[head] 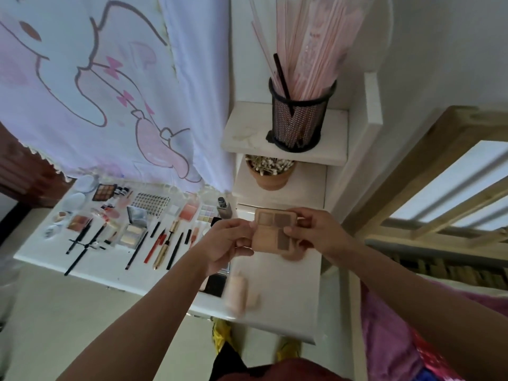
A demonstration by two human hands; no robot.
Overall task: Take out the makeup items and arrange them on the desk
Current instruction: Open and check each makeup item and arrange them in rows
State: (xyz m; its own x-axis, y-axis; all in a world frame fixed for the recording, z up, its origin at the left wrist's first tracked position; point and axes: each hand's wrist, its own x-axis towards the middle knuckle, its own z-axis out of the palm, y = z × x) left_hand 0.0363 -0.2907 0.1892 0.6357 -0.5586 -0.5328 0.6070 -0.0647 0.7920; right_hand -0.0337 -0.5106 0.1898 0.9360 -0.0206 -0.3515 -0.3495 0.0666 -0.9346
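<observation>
A small beige eyeshadow palette (275,232) with brown pans is held above the white desk (280,303), just right of centre. My left hand (231,243) pinches its left edge and my right hand (313,229) grips its right edge. A blurred peach tube (236,294) lies on the desk below the palette. To the left, several makeup items lie in rows on the desk: palettes (103,191), compacts (134,224), pencils and lipsticks (160,247).
A black mesh holder (298,119) full of pink sticks stands on a white shelf (247,130). A terracotta pot of cotton swabs (270,171) sits on the shelf below. A cartoon curtain (110,92) hangs behind the desk. A wooden frame (428,166) stands at right.
</observation>
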